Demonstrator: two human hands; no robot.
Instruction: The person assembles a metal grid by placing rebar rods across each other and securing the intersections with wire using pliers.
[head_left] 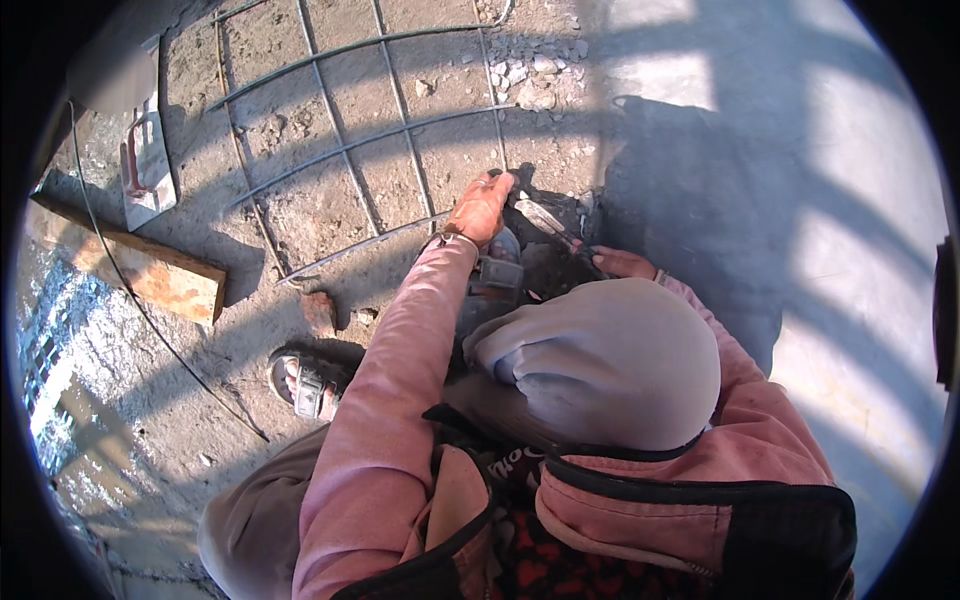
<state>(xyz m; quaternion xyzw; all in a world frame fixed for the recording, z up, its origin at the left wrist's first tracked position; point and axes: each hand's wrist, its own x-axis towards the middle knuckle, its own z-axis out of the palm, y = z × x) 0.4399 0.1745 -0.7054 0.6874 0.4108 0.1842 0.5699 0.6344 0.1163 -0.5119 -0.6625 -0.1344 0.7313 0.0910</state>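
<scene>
A steel rebar grid (345, 148) of thin crossed rods lies on the rough ground ahead of me. My left hand (480, 212) is closed at its near right corner, fingers around the end of a rod. In my right hand (625, 264) are the handles of metal pincers (545, 217). Their head points up and left, close to the left hand's fingers. Whether the jaws grip anything is too small to tell. My right fingers are partly hidden behind my knee (610, 360).
A finishing trowel (155, 175) lies at the left, above a wooden beam (150, 268). A thin rod (165, 340) crosses the beam. Broken stones (525, 75) lie beyond the hands, and a brick piece (319, 313) near my sandalled foot (305, 385). A smooth grey concrete surface (680, 190) borders the right.
</scene>
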